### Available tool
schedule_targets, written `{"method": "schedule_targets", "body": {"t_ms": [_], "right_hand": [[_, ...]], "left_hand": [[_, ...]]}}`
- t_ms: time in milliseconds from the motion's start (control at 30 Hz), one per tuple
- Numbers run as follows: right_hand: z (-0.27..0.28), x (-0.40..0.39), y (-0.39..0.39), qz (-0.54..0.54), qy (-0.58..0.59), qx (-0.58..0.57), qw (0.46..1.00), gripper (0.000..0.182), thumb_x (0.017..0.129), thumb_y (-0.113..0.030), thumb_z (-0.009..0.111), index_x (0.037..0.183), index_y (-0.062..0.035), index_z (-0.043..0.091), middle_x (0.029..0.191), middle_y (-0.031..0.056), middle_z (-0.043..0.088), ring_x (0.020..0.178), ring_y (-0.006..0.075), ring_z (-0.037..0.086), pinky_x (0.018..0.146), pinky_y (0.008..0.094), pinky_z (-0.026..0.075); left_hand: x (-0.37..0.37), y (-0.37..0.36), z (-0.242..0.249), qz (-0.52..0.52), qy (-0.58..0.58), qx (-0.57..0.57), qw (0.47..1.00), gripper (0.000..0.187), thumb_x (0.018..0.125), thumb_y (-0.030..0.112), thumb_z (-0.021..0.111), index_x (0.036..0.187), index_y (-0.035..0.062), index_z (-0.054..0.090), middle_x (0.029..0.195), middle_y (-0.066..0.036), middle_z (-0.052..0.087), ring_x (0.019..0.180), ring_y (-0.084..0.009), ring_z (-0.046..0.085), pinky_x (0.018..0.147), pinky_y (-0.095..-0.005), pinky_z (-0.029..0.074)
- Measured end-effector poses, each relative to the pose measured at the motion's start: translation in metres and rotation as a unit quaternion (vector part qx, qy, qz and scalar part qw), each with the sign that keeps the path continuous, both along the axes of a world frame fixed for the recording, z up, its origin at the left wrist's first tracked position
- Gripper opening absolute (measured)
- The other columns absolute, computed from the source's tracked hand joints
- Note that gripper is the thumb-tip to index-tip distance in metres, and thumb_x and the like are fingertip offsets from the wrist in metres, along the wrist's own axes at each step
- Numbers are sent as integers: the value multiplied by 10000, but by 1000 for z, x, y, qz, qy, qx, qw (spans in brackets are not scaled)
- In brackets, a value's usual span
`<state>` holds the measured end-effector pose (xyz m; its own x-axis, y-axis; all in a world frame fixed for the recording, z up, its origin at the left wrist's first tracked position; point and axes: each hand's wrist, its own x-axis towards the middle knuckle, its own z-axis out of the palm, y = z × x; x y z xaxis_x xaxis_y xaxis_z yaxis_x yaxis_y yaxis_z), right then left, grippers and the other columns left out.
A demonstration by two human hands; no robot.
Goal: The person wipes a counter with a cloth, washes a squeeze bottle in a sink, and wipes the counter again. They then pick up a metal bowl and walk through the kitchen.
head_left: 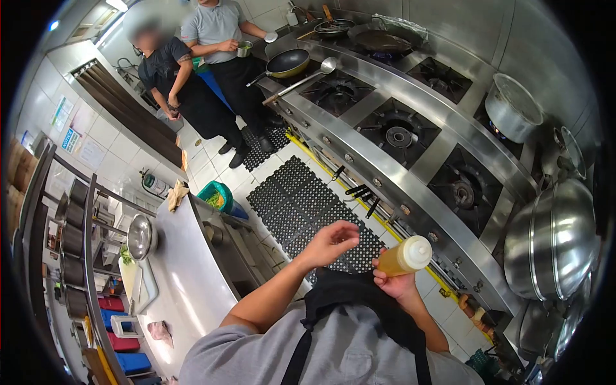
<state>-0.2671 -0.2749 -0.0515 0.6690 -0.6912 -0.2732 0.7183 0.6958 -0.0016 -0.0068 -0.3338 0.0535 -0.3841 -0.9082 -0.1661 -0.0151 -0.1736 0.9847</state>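
Note:
In my right hand (396, 283) is a squeeze bottle (401, 258) of yellow-amber liquid, with a white cap; the fingers wrap round its lower side. The bottle tilts, its cap toward the stove. My left hand (330, 245) hovers in front of my apron (340, 295), a short way left of the bottle. Its fingers are loosely curved and apart from the thumb, with nothing in them. Neither hand touches the stove (410, 186) or the counter.
Several burners line the stove on my right, with a steel pot (513, 108), a frying pan (287, 63), a ladle (328, 65) and large steel bowls (552, 240). A steel counter (186, 256) stands left. Black mats (289, 199) cover the floor. Two people (221, 70) stand ahead near a green-lined bin (221, 189).

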Motion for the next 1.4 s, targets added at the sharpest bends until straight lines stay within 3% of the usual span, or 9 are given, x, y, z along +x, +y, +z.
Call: {"method": "schedule_targets", "body": {"t_ms": [67, 267, 333, 467, 700, 967, 1200, 1267, 1400], "right_hand": [[-8, -21, 12, -47, -19, 22, 999, 626, 905, -631, 513, 1276, -137, 615, 1116, 173, 609, 753, 267, 562, 665, 367, 469], [-26, -72, 49, -87, -50, 62, 993, 613, 915, -628, 486, 1244, -134, 642, 1090, 176, 623, 698, 250, 520, 638, 348, 447], [-18, -86, 58, -117, -29, 68, 990, 607, 920, -619, 480, 1249, -137, 646, 1076, 174, 625, 693, 248, 516, 634, 350, 441], [-38, -115, 81, -143, -38, 45, 988, 600, 918, -606, 500, 1279, -147, 638, 1104, 164, 620, 721, 246, 530, 651, 376, 453], [-44, -129, 97, -195, -8, 35, 980, 583, 919, -580, 508, 1258, -126, 647, 1096, 159, 619, 703, 219, 496, 672, 349, 429], [-26, -118, 91, -190, -31, 24, 981, 644, 912, -642, 451, 1235, -117, 637, 1071, 196, 668, 706, 252, 537, 671, 393, 462], [-35, -103, 98, -140, -35, -5, 990, 656, 916, -669, 473, 1250, -130, 642, 1119, 178, 642, 759, 270, 569, 702, 397, 464], [-37, -100, 100, -123, -40, -16, 991, 666, 914, -677, 471, 1253, -129, 643, 1129, 180, 644, 757, 269, 571, 711, 401, 470], [-35, -95, 98, -117, -38, -7, 992, 680, 909, -685, 472, 1253, -124, 644, 1128, 179, 644, 757, 267, 572, 712, 405, 469]], "left_hand": [[-35, 4, 11, -53, -30, -31, 998, 364, 978, 118, 694, 1302, 11, 570, 1198, -91, 675, 1124, -157, 633, 999, -328, 507], [-101, 19, 12, -96, -22, -46, 994, 367, 970, 117, 701, 1300, 13, 576, 1177, -78, 675, 1092, -143, 628, 973, -327, 506], [-108, 21, 2, -101, -93, -47, 989, 360, 969, 109, 701, 1294, 14, 580, 1173, -73, 674, 1082, -137, 627, 961, -326, 510], [-102, 36, -6, -87, 15, 11, 996, 332, 989, 126, 679, 1285, 7, 584, 1133, -72, 686, 1052, -126, 635, 936, -294, 515], [-67, 44, -15, 10, -39, -24, 999, 292, 974, 103, 697, 1233, 2, 610, 1082, -65, 705, 1013, -125, 663, 903, -275, 531], [-78, 84, -37, -9, -69, 96, 993, 231, 983, 63, 675, 1184, -35, 618, 1057, -88, 717, 996, -141, 674, 895, -272, 532], [-37, 73, -140, -18, -83, 129, 988, 264, 982, 144, 684, 1192, -1, 616, 1060, -102, 725, 932, -173, 691, 835, -303, 538], [-16, 71, -156, 93, -85, 207, 970, 252, 975, 182, 696, 1153, 14, 640, 963, -69, 717, 847, -144, 689, 748, -268, 539], [68, 85, -249, 195, -129, 306, 923, 280, 944, 239, 705, 1079, 2, 644, 883, -78, 703, 718, -178, 684, 540, -280, 503]]}}
